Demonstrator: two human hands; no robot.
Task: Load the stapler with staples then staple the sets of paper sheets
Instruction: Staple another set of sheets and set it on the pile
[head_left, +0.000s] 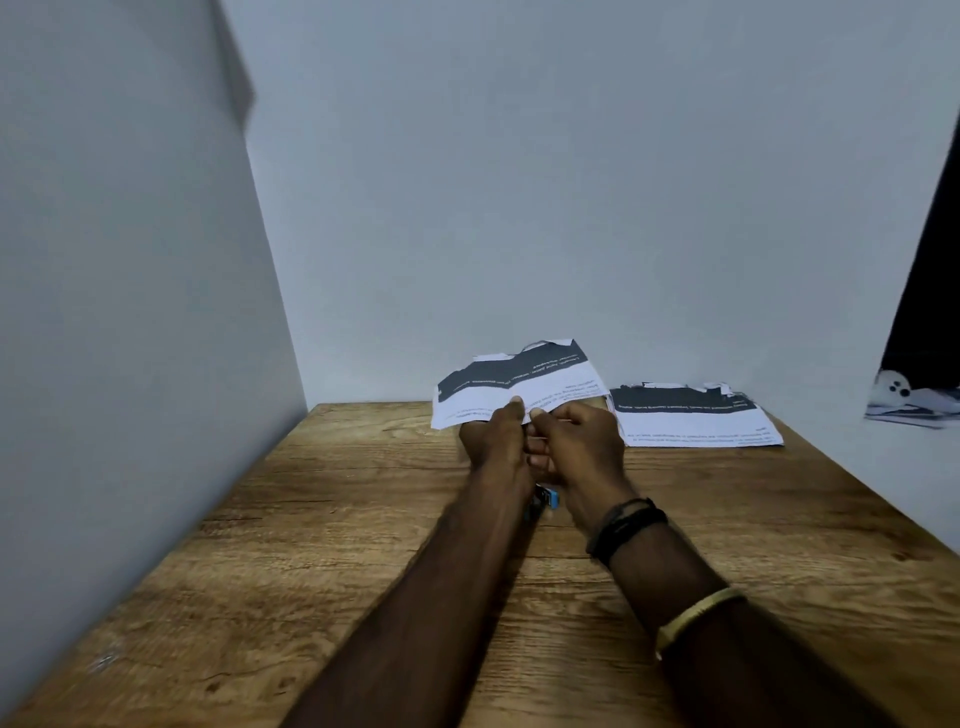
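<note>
both hands meet near the far edge of the tabletop (322, 519), about at its middle. the left hand (493, 439) pinches the near edge of a set of paper sheets (519, 382) with the thumb on top. the right hand (584, 441) has its fingers curled at the same edge and seems to pinch it too. the set is held off the wood and bends in the middle. it looks light, thin and floppy, and its far edge is torn. i judge it should be held close to the corner that takes the staple, with the sheets kept aligned. a small blue stapler (549, 500) shows under the wrists; whether it is held or lies on the wood, i cannot tell. a second set (696, 418) lies flat at the far right corner.
</note>
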